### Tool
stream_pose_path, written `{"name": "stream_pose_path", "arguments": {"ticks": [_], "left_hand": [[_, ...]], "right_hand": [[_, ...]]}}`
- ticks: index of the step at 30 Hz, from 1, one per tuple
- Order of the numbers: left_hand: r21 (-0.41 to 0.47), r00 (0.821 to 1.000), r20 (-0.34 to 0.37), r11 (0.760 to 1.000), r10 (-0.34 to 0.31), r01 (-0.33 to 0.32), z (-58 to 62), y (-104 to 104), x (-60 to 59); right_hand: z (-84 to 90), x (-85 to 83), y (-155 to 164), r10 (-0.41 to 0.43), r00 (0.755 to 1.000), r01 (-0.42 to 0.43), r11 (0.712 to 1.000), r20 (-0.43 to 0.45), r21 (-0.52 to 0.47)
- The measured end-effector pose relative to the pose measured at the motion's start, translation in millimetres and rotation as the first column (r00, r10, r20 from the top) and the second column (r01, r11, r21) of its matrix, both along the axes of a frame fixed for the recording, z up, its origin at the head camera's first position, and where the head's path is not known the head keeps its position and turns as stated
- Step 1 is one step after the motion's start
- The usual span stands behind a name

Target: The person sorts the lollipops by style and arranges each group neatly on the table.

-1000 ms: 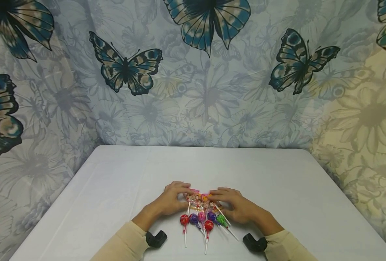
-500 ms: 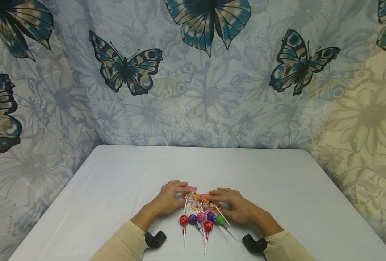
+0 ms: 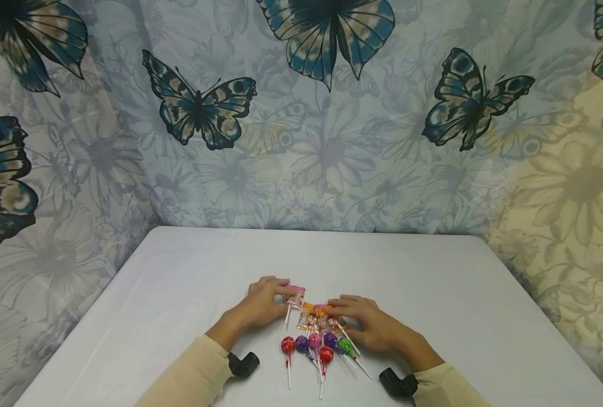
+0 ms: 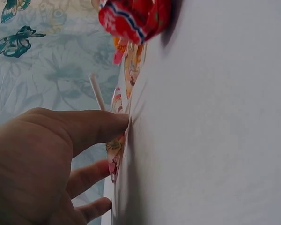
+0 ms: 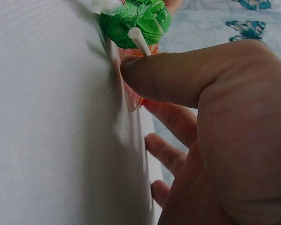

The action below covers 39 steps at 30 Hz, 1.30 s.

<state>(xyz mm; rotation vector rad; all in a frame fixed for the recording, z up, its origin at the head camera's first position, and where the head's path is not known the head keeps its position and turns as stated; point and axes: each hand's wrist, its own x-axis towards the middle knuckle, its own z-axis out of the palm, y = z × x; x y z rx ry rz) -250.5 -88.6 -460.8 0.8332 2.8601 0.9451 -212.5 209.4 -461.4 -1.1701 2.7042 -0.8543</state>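
My left hand [image 3: 263, 302] pinches a flat lollipop [image 3: 296, 297] in a clear wrapper with pink print, its white stick pointing toward me. In the left wrist view, the thumb [image 4: 96, 125] lies across this wrapper, with fingertips at its far side. My right hand [image 3: 366, 323] holds the right edge of similar clear-wrapped lollipops [image 3: 327, 321] between thumb and fingers. Nearer me lie round lollipops: a red one [image 3: 288, 345] at the left, purple [image 3: 302, 343], pink [image 3: 314, 340], another red [image 3: 326, 354], and a green one [image 3: 345, 344] close to the right thumb.
The white table [image 3: 205, 265] carries the lollipops near its front middle. A black wrist mount [image 3: 244, 365] sits at the left cuff, another [image 3: 398, 382] at the right. Behind the table hangs a butterfly-patterned cloth [image 3: 327, 186].
My left hand has slid away and to the left with one clear-wrapped lollipop, parting it from the other wrapped ones and the round red lollipop. The right hand stays nearly in place.
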Motion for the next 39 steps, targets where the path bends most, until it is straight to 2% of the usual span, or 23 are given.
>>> {"name": "stream_pose_path", "arguments": {"ticks": [10, 18, 24, 32, 39], "left_hand": [[0.006, 1.0, 0.011, 1.0, 0.008, -0.008, -3.1, -2.5, -3.2], [0.051, 1.0, -0.014, 0.999, 0.004, -0.003, -5.4, -6.0, -5.0], [0.031, 0.999, -0.041, 1.0, 0.0, 0.001, -9.1, -5.5, -9.7], [0.043, 0.998, -0.043, 0.998, 0.05, -0.048, -9.5, -4.9, -11.1], [0.042, 0.982, -0.143, 0.992, 0.121, -0.116, -17.2, 2.4, -13.6]], "right_hand": [[-0.9, -0.2, 0.5, -0.005, 1.0, 0.005, 1.0, 0.02, 0.002], [0.3, 0.2, -0.3, -0.004, 1.0, 0.003, 1.0, 0.028, 0.005], [1.1, 1.1, -0.6, -0.009, 0.999, 0.009, 1.0, 0.033, 0.01], [0.2, 0.9, -2.4, -0.007, 1.0, 0.007, 1.0, 0.024, 0.007], [-0.7, 0.7, -1.9, -0.009, 1.0, 0.009, 1.0, 0.014, 0.007]]}}
